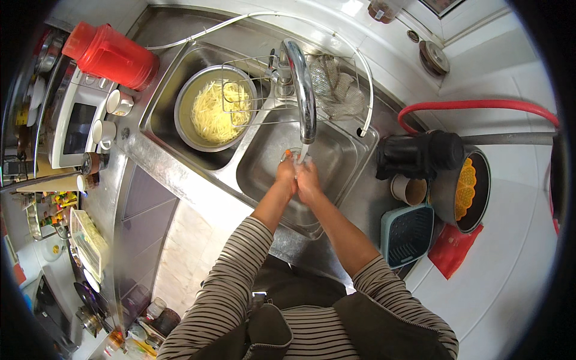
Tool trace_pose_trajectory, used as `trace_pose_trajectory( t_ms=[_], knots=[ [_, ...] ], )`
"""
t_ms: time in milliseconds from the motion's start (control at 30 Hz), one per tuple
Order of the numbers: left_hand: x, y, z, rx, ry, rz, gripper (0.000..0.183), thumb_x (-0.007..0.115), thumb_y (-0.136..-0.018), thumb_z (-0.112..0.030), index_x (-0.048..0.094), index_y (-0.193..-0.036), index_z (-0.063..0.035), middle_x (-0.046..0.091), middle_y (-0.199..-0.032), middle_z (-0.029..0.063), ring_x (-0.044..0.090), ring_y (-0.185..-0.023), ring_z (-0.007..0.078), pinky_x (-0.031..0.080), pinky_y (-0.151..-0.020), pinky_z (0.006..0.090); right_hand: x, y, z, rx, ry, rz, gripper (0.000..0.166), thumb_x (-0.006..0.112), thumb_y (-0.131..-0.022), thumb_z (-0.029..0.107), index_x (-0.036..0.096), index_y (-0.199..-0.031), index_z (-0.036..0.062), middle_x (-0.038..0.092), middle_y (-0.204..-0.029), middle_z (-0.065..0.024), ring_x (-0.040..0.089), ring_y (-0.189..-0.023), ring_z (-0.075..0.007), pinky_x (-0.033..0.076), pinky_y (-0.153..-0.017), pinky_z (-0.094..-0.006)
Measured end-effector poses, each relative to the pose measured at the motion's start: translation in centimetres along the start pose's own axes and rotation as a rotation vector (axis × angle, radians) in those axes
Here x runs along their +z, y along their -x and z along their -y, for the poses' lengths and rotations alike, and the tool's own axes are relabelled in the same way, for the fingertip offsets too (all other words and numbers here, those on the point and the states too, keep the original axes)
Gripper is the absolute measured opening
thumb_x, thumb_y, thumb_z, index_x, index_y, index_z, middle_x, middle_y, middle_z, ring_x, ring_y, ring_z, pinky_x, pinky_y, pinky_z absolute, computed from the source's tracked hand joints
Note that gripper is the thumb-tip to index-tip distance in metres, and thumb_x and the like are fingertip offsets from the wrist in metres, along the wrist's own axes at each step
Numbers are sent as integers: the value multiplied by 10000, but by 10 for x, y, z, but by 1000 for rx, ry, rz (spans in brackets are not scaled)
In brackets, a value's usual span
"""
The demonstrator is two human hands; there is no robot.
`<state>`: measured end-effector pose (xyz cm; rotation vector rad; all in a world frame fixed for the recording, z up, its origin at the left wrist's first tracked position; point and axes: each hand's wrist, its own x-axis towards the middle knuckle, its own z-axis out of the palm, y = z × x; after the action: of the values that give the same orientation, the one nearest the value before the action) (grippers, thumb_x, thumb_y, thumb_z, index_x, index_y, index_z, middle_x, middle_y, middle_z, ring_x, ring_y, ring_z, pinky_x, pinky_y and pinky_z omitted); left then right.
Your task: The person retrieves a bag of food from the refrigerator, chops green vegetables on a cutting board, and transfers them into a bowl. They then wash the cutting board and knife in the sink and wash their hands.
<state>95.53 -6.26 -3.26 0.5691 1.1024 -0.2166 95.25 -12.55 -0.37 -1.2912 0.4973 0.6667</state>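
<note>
My left hand (286, 174) and my right hand (308, 179) are together over the right basin (337, 153) of a steel double sink, in the water stream (304, 152) from a chrome gooseneck faucet (302, 85). A small orange item (288, 153) shows at my left fingertips; what it is, and whether I grip it, is unclear. Splashing water blurs my right fingers. In the left basin (163, 108), a round metal bowl (182, 121) holds pale yellow shredded strips (218, 114) in water. A wire rack (265, 121) reaches partly over the bowl and sits behind the faucet.
Mesh scrubbers (335, 87) lie in the rack. Right of the sink stand a black device (418, 153), a cup (408, 190), a teal basket (407, 234) and a dark pot (443, 189). A red thermos (117, 56), two white mugs (104, 131) and a microwave (78, 121) stand left.
</note>
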Motion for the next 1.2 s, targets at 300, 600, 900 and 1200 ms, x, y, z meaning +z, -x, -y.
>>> trace_pose_trajectory(
  t_ms=[300,600,900,1200],
  knots=[
    [-11,-13,19,705,-1404,-258,420,499,-923,-374,604,-1035,17,657,-902,241,650,-780,397,492,-722,441,0,-12,-9,35,-268,-126,426,440,-983,407,572,-1097,18,620,-988,-78,598,-896,-195,485,-783,-344],
    [-34,15,37,683,-537,125,324,566,-943,-297,632,-1046,4,654,-911,62,596,-850,183,473,-748,317,-42,-29,3,150,-256,155,438,436,-978,419,582,-1203,73,625,-1110,-50,576,-1030,-165,460,-888,-319],
    [-42,32,-30,68,-54,108,469,627,-882,-450,615,-1047,-11,648,-965,88,617,-858,178,489,-783,303,-55,-24,27,153,20,77,608,578,-885,517,527,-1166,-19,613,-1019,-134,630,-892,-233,531,-754,-340],
    [-66,31,-32,220,-188,265,321,598,-804,-84,556,-1122,-62,635,-940,77,617,-831,190,497,-806,296,-75,-41,43,127,-426,-63,646,607,-858,526,382,-1326,142,517,-1183,-64,570,-942,-217,488,-755,-332]
  ],
)
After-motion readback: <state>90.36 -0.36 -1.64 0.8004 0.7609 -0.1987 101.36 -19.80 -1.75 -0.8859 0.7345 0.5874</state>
